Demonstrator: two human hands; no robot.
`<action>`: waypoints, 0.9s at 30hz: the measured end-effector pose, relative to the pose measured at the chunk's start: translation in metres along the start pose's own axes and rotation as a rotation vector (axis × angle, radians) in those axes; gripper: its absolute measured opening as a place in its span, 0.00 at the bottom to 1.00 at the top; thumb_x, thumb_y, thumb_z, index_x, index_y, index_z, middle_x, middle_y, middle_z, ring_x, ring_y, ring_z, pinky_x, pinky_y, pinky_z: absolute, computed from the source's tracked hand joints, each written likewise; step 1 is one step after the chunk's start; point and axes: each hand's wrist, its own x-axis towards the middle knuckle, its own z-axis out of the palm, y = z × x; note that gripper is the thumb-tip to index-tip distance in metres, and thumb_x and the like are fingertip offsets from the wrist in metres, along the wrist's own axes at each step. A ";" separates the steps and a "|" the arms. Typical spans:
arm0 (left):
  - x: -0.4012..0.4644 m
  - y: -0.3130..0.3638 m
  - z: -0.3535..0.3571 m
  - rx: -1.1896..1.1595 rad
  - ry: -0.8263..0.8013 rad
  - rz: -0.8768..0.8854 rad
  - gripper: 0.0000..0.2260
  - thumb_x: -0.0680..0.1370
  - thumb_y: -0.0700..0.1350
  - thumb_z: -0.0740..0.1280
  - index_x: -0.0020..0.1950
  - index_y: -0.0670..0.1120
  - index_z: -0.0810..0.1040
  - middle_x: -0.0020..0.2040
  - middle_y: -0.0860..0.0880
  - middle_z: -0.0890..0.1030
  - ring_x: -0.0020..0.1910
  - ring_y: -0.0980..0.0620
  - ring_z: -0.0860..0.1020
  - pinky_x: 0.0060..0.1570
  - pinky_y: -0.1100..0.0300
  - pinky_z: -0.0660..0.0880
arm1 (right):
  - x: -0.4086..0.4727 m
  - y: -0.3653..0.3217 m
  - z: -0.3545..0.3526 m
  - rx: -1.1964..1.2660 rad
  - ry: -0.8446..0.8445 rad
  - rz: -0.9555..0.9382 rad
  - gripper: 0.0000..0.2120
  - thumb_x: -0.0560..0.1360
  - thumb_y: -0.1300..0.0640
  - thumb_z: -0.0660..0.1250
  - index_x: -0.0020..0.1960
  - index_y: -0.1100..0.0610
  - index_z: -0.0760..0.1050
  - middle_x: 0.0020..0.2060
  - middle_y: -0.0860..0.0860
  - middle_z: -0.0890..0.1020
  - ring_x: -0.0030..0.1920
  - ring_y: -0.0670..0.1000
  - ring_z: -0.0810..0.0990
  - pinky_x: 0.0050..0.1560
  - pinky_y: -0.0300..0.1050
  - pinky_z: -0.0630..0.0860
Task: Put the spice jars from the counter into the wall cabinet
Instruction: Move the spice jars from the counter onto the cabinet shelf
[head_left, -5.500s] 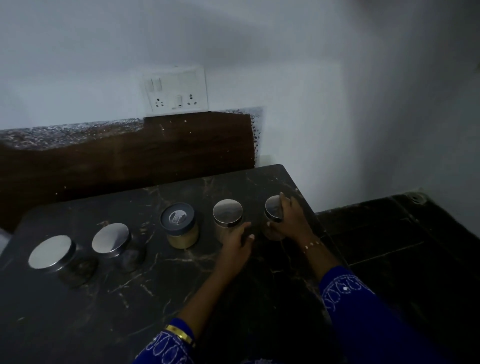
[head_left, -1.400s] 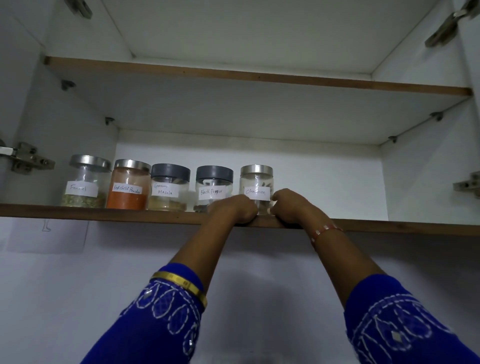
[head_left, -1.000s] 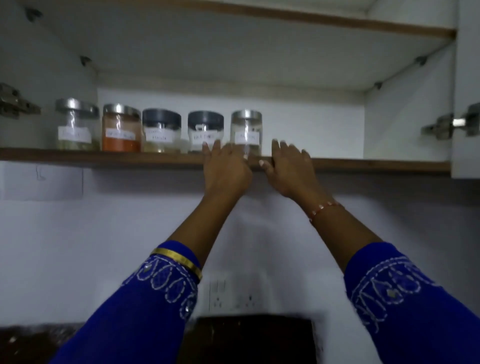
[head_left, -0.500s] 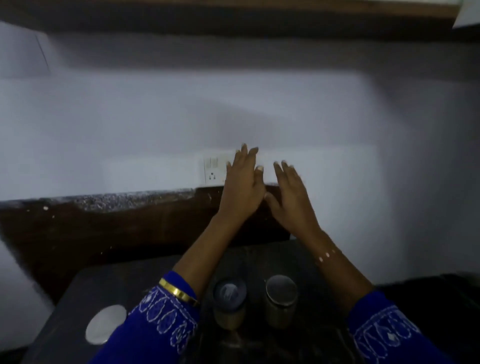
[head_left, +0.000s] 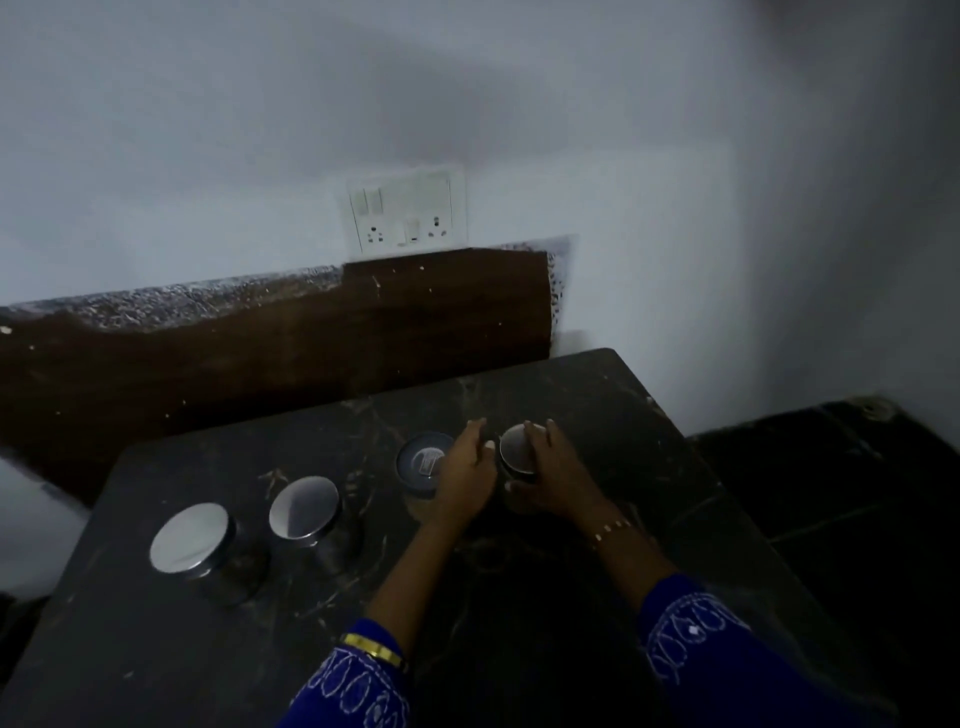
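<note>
Several spice jars stand in a row on the dark marble counter (head_left: 597, 400). My right hand (head_left: 553, 478) curls round the rightmost jar, a silver-lidded jar (head_left: 513, 448), with fingers over its lid and thumb on its near side. My left hand (head_left: 467, 470) lies with fingers fairly straight between that jar and the dark-lidded jar (head_left: 417, 460), partly covering the latter. Further left stand two more jars with silver lids (head_left: 304, 506) (head_left: 189, 538). The wall cabinet is out of view.
A white switch and socket plate (head_left: 408, 215) sits on the wall above a brown backsplash (head_left: 260, 353). The counter ends at the right, with dark floor (head_left: 831, 493) beyond its edge. The light is dim.
My view has swung from the cabinet shelf, where a jar was left, down to the counter. Both hands have dropped from the shelf edge to the rightmost jar.
</note>
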 end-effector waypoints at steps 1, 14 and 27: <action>-0.003 -0.004 0.004 0.008 -0.018 0.000 0.20 0.81 0.40 0.55 0.73 0.42 0.61 0.74 0.44 0.63 0.74 0.49 0.61 0.72 0.56 0.58 | 0.000 0.003 0.003 0.023 0.003 -0.006 0.44 0.69 0.46 0.71 0.76 0.52 0.51 0.75 0.57 0.52 0.75 0.59 0.54 0.72 0.59 0.61; -0.038 -0.042 0.019 -0.250 0.021 -0.191 0.18 0.81 0.42 0.56 0.72 0.42 0.65 0.71 0.44 0.68 0.68 0.47 0.69 0.64 0.57 0.67 | -0.035 0.006 0.006 0.675 0.254 0.185 0.32 0.65 0.57 0.76 0.67 0.51 0.68 0.65 0.49 0.71 0.64 0.49 0.70 0.55 0.39 0.70; -0.067 -0.004 0.001 -1.123 -0.350 -0.501 0.17 0.80 0.55 0.50 0.57 0.49 0.74 0.55 0.41 0.78 0.53 0.41 0.77 0.54 0.44 0.73 | -0.073 -0.029 -0.050 1.339 0.068 0.068 0.15 0.80 0.59 0.55 0.66 0.58 0.67 0.46 0.48 0.76 0.43 0.46 0.78 0.38 0.40 0.76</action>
